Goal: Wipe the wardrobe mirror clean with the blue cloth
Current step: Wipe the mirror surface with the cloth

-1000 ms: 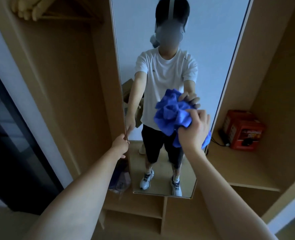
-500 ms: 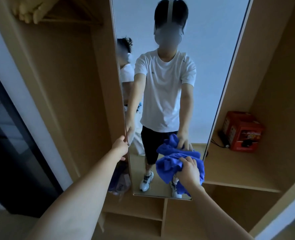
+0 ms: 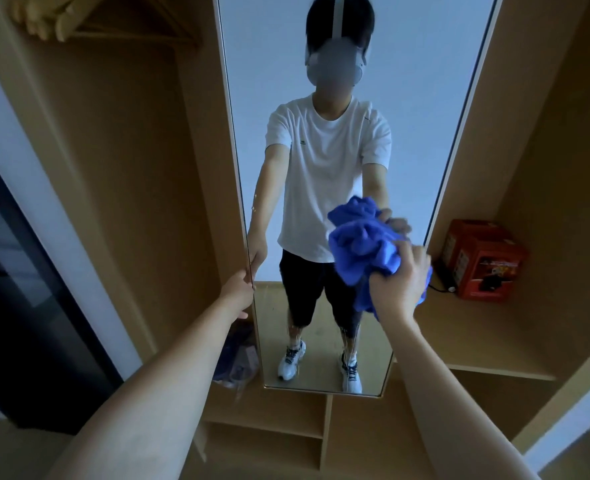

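Right hand: your right hand is closed around a bunched blue cloth, holding the wad against the glass on the right side of the mirror, about mid-height in the visible pane.

Left hand: your left hand curls its fingers over the mirror's left edge, apparently steadying the panel; it holds no cloth.

Key relation: the wardrobe mirror stands straight ahead of both hands, tall and narrow, its long axis vertical. The cloth hand is the one on the glass; the other hand sits only at the rim, lower left. In my judgement your next stroke runs along that vertical length.

Unwiped area: faint droplets or streaks show low on the glass, below the cloth, near the reflected shoes; that part probably needs a pass.

Surroundings: a wooden shelf lies just right of the mirror, carrying a red box with a dark cable beside it. Wooden hangers hang upper left.

Counts: one cloth, one mirror, two hands, one red box. The number of hangers cannot be told.
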